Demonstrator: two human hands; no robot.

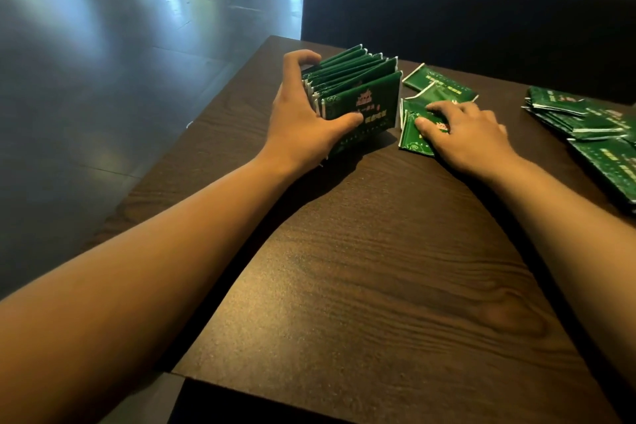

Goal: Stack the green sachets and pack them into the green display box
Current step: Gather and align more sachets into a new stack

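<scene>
A: What's biggest here?
B: The dark wood-grain table (361, 268). On it, the upright stack of green foil sachets (358, 93), clasped by the left hand (303, 120) with thumb in front and fingers curled behind.
A: And the right hand (468, 138)?
B: Fingers spread flat, pressing loose green sachets (418, 134) just beside the stack. A further green sachet pile (585, 120) lies at the right edge.

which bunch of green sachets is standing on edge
The row of green foil sachets gripped by the left hand; the loose ones under the right hand and the far-right pile lie flat.
</scene>
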